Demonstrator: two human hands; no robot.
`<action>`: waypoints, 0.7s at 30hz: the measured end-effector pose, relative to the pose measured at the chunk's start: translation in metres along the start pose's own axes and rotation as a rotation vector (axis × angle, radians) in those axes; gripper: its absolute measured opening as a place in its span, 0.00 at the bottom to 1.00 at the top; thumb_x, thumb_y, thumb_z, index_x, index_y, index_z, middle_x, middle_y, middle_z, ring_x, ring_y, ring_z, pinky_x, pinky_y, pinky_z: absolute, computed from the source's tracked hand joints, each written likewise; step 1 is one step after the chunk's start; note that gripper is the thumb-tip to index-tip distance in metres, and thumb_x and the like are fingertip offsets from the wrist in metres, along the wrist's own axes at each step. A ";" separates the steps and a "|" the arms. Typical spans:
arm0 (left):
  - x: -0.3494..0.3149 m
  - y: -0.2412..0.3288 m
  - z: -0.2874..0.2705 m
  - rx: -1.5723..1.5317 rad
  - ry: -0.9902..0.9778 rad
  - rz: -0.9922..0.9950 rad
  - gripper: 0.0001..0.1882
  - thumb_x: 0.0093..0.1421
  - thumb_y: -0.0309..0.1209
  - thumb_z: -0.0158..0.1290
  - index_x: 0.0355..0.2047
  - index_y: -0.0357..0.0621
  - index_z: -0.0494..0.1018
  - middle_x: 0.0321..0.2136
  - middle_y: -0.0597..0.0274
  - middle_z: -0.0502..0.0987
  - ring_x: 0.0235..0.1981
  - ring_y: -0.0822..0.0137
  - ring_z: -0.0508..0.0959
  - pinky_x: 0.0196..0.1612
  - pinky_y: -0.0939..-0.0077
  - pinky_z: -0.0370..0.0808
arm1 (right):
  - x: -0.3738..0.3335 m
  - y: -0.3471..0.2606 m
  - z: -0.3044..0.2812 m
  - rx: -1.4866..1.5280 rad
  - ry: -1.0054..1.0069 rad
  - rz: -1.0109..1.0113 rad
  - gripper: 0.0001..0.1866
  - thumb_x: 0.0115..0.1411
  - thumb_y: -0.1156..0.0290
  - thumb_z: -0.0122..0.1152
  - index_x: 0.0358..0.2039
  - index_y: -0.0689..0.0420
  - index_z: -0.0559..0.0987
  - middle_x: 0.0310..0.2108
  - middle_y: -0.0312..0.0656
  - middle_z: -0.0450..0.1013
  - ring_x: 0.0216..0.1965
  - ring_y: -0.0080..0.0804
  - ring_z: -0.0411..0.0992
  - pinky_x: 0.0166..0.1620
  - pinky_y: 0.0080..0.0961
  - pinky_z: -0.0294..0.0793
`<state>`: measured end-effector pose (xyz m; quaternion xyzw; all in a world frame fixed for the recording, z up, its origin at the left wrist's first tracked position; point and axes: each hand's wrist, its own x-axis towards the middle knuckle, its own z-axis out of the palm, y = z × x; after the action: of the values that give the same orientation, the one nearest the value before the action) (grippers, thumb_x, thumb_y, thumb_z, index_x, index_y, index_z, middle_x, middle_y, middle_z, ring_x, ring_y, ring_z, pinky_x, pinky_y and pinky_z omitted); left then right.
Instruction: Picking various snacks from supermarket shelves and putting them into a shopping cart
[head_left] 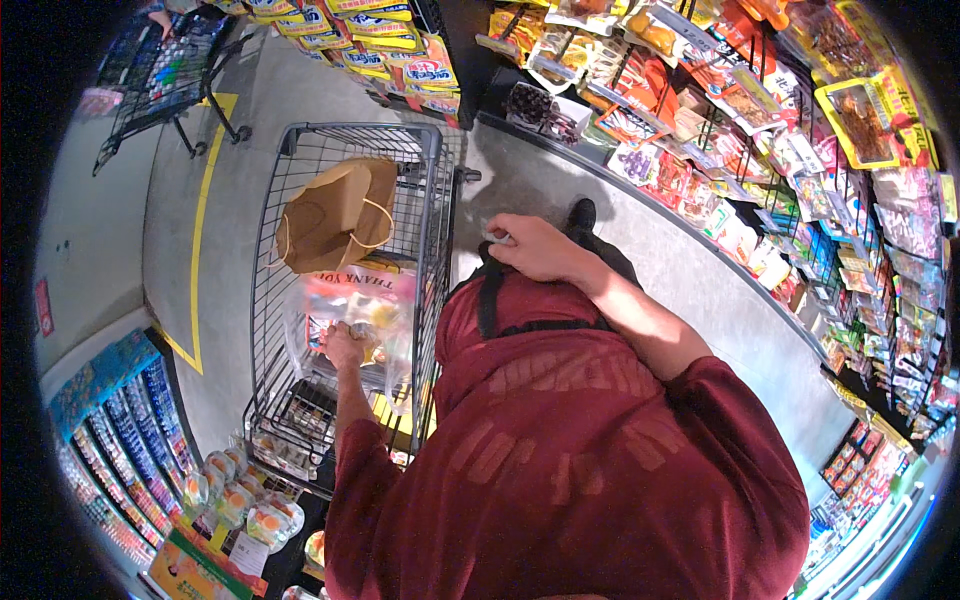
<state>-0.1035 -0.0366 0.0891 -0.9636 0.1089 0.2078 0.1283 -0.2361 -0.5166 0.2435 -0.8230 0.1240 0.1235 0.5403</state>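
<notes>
**Left hand [343,343] at a translucent, red-printed plastic bag [385,305]**

The plastic bag lay inside a grey wire shopping cart [432,148], just beside a brown paper bag with pale cord handles [340,215]. Judged risks: thin film could have snagged and torn on the wire if tugged; a careless nudge could have tipped the paper bag. The film looked glossy, crumpled, partly see-through. Left hand was on it, fingers bent; grasp unclear. Right hand [540,247] was curled near a black strap [488,305]; contents, if any, undetermined.

Wire cart [430,150] on grey floor [235,190]. In cart: brown paper bag [340,205], clear plastic bag [375,308] beside it.
</notes>
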 end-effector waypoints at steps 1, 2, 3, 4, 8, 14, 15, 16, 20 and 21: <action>-0.006 -0.006 0.007 -0.030 0.018 0.018 0.25 0.41 0.41 0.67 0.39 0.46 0.74 0.42 0.55 0.76 0.47 0.52 0.76 0.47 0.46 0.71 | 0.001 0.000 -0.002 0.016 -0.024 0.000 0.23 0.59 0.61 0.57 0.50 0.63 0.74 0.43 0.56 0.76 0.46 0.54 0.75 0.50 0.43 0.73; -0.012 -0.012 0.013 -0.059 0.037 0.034 0.24 0.40 0.39 0.68 0.37 0.46 0.75 0.41 0.54 0.76 0.45 0.52 0.77 0.44 0.49 0.74 | 0.002 0.000 -0.004 0.021 -0.039 -0.012 0.23 0.59 0.61 0.57 0.50 0.63 0.74 0.43 0.56 0.76 0.46 0.54 0.75 0.50 0.43 0.73; -0.014 0.000 0.009 -0.063 0.035 0.036 0.24 0.40 0.39 0.68 0.37 0.46 0.75 0.41 0.54 0.76 0.45 0.52 0.77 0.44 0.49 0.74 | 0.003 0.006 -0.007 0.029 -0.026 -0.021 0.23 0.58 0.61 0.58 0.49 0.63 0.74 0.42 0.56 0.76 0.46 0.54 0.75 0.49 0.43 0.73; -0.018 0.013 -0.002 -0.057 0.004 0.041 0.23 0.43 0.39 0.67 0.38 0.45 0.74 0.42 0.53 0.76 0.45 0.51 0.78 0.42 0.50 0.75 | 0.004 0.012 -0.013 0.039 -0.011 -0.030 0.23 0.58 0.61 0.59 0.49 0.63 0.74 0.42 0.56 0.77 0.45 0.54 0.75 0.49 0.43 0.74; -0.051 0.008 -0.002 -0.002 0.163 -0.093 0.18 0.52 0.37 0.59 0.42 0.45 0.73 0.40 0.50 0.78 0.40 0.49 0.80 0.40 0.51 0.76 | 0.012 0.017 -0.027 0.081 -0.056 -0.077 0.23 0.57 0.62 0.60 0.48 0.64 0.74 0.42 0.56 0.77 0.44 0.55 0.76 0.48 0.43 0.74; -0.088 0.034 -0.050 0.119 0.121 -0.376 0.15 0.62 0.39 0.49 0.47 0.49 0.68 0.31 0.51 0.81 0.33 0.45 0.83 0.38 0.47 0.75 | 0.018 0.029 -0.061 0.122 -0.078 -0.143 0.20 0.57 0.64 0.62 0.47 0.63 0.75 0.41 0.57 0.77 0.43 0.54 0.76 0.46 0.40 0.75; -0.094 0.040 -0.064 0.118 0.103 -0.467 0.16 0.63 0.40 0.48 0.48 0.49 0.68 0.32 0.51 0.81 0.34 0.44 0.82 0.38 0.47 0.75 | 0.019 0.031 -0.068 0.134 -0.078 -0.182 0.20 0.57 0.65 0.62 0.47 0.64 0.75 0.41 0.57 0.77 0.43 0.53 0.77 0.46 0.40 0.75; -0.103 0.050 -0.080 0.116 0.102 -0.505 0.14 0.63 0.41 0.47 0.46 0.50 0.68 0.32 0.50 0.82 0.34 0.45 0.83 0.38 0.46 0.75 | 0.019 0.034 -0.077 0.146 -0.078 -0.219 0.20 0.57 0.65 0.62 0.47 0.64 0.75 0.41 0.57 0.77 0.43 0.53 0.77 0.46 0.39 0.75; -0.133 0.074 -0.139 0.067 0.252 -0.685 0.15 0.65 0.45 0.47 0.40 0.48 0.68 0.29 0.48 0.81 0.32 0.45 0.82 0.31 0.47 0.76 | 0.022 0.039 -0.115 0.123 -0.063 -0.280 0.21 0.58 0.65 0.61 0.48 0.65 0.75 0.41 0.57 0.77 0.43 0.50 0.77 0.47 0.36 0.75; -0.143 0.069 -0.146 0.084 0.358 -0.740 0.16 0.64 0.47 0.49 0.40 0.48 0.68 0.28 0.48 0.81 0.31 0.43 0.82 0.29 0.48 0.76 | 0.024 0.040 -0.121 0.128 -0.080 -0.297 0.21 0.58 0.65 0.61 0.48 0.65 0.75 0.41 0.57 0.77 0.43 0.50 0.77 0.47 0.36 0.75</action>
<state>-0.1952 -0.1223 0.2647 -0.9525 -0.2160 -0.0277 0.2129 -0.2189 -0.6446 0.2475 -0.7907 -0.0132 0.0668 0.6084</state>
